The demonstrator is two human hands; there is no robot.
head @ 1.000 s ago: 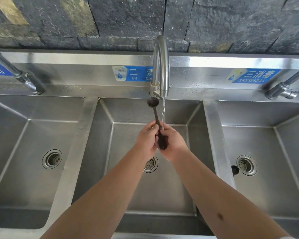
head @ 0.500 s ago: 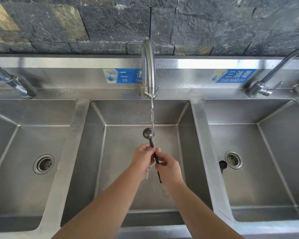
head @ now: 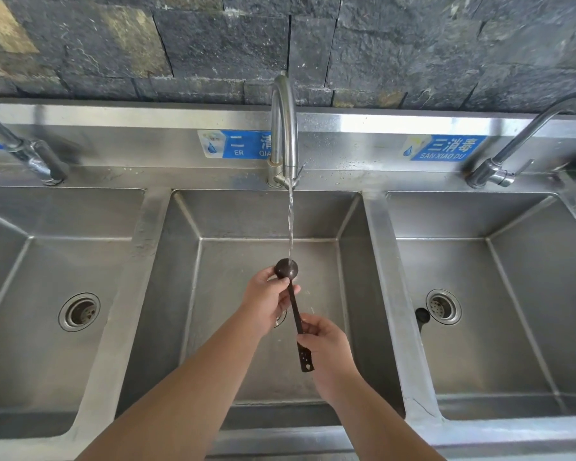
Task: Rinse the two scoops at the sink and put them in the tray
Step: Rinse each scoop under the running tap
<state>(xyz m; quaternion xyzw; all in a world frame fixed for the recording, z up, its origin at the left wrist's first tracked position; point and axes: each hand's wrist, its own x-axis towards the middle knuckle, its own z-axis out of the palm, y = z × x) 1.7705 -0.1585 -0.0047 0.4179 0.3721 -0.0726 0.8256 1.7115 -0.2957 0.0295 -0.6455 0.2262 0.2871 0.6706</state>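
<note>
A dark brown long-handled scoop is held over the middle basin, its round bowl up under the running stream from the middle tap. My left hand grips it just below the bowl, fingers touching the bowl's side. My right hand pinches the lower handle, whose perforated end sticks out below. A second dark scoop lies in the right basin beside its drain. No tray is in view.
The steel sink has three basins: left, middle and right, each with a drain. Taps stand at the far left and far right. Blue labels are on the backsplash below a dark stone wall.
The scoop's bowl has come down from beside the spout into the stream. My hands have spread apart along the handle, the right one sliding lower.
</note>
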